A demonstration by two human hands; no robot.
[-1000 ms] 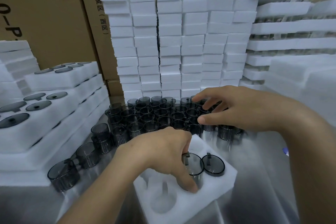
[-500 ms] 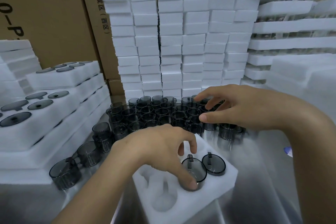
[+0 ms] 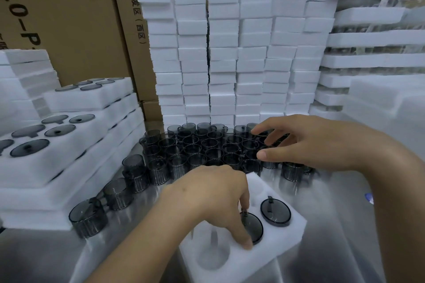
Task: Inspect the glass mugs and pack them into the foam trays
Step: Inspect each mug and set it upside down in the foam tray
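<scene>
Pressure ought to be going straight down as we are seating the mug (image 3: 253, 228) flush in the foam tray (image 3: 287, 239), our left grip (image 3: 207, 197) seemingly pinching its rim, our right grip (image 3: 305, 142) hovering spread over the loose mugs (image 3: 195, 147).

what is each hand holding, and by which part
Left hand pinches a mug by its top edge, thumb near, fingers far, in the foam tray. Right hand holds nothing.
</scene>
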